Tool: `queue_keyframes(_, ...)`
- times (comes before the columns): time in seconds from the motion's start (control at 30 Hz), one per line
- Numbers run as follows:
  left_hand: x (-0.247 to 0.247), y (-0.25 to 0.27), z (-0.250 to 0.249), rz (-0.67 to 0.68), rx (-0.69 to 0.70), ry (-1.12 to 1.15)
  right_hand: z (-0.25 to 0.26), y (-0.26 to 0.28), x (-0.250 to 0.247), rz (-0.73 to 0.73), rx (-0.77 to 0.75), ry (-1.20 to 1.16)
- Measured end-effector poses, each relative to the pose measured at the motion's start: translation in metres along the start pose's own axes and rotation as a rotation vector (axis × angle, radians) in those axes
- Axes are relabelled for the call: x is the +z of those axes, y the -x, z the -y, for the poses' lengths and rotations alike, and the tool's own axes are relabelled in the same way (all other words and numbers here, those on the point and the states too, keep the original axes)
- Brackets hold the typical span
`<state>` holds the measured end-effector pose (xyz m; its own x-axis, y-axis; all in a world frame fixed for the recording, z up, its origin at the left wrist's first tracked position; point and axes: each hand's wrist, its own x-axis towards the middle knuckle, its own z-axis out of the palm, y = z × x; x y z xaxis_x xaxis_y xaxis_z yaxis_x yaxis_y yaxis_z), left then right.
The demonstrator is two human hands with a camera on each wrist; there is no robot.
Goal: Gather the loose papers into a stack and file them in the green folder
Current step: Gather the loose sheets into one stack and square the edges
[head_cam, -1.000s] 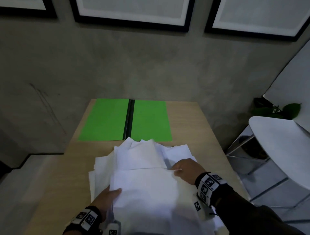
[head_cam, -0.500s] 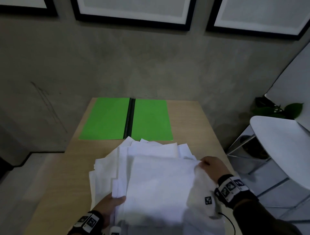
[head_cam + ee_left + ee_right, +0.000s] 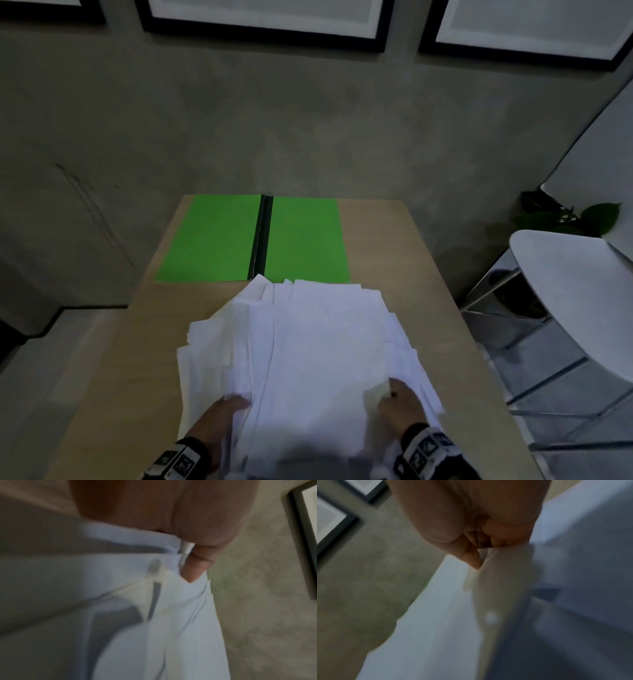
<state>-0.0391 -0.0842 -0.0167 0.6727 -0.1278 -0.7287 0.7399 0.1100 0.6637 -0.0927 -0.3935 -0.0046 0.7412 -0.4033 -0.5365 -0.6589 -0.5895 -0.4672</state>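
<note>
A loose, uneven pile of white papers (image 3: 308, 346) lies on the near half of the wooden table (image 3: 404, 260). The green folder (image 3: 253, 240) lies open and flat at the table's far end, its black spine in the middle. My left hand (image 3: 222, 418) grips the pile's near left edge, fingers tucked under the sheets (image 3: 154, 601). My right hand (image 3: 400, 407) pinches the near right edge of the upper sheets (image 3: 453, 615), thumb on top. Both wrist views are blurred and show fingers closed on paper.
The table's far edge meets a grey concrete wall (image 3: 308, 120) with black-framed pictures (image 3: 267, 17). A white chair (image 3: 575, 301) and a green plant (image 3: 596, 219) stand to the right of the table.
My right hand has drawn back from the pile's far right corner to its near right edge. The top sheets have slid farther away, toward the folder. The left hand has barely moved.
</note>
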Motion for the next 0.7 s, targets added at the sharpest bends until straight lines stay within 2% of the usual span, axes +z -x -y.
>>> queue_keyframes(0.1,0.004,0.005,-0.004,0.17,-0.072,-0.026,0.013,0.009,0.015,0.161,-0.073,0.056)
queue_keyframes(0.17,0.008,0.007,-0.004,0.241,-0.055,-0.049,0.021,0.013,0.018,0.17,-0.082,0.067)
queue_keyframes(0.2,0.009,0.005,-0.002,0.205,-0.018,-0.093,0.024,0.014,0.017,0.123,-0.059,0.058)
queue_keyframes(0.3,0.011,0.004,0.0,0.094,0.069,-0.174,0.035,0.011,0.009,-0.044,0.137,0.015)
queue_keyframes(0.37,0.014,0.009,-0.005,0.07,0.048,-0.18,0.04,0.006,0.007,-0.033,0.182,-0.096)
queue_keyframes(0.47,0.021,0.02,-0.015,0.137,0.0,-0.092,0.046,0.003,0.017,0.15,0.011,-0.198)
queue_keyframes(0.6,0.015,0.014,-0.015,0.173,0.056,-0.12,0.06,0.024,0.028,0.332,-0.195,-0.164)
queue_keyframes(0.67,0.006,0.013,-0.013,0.186,0.085,-0.128,0.059,0.02,0.019,0.381,-0.252,-0.157)
queue_keyframes(0.7,0.004,0.016,-0.016,0.161,0.098,-0.158,0.058,0.016,0.01,0.358,-0.289,-0.158)
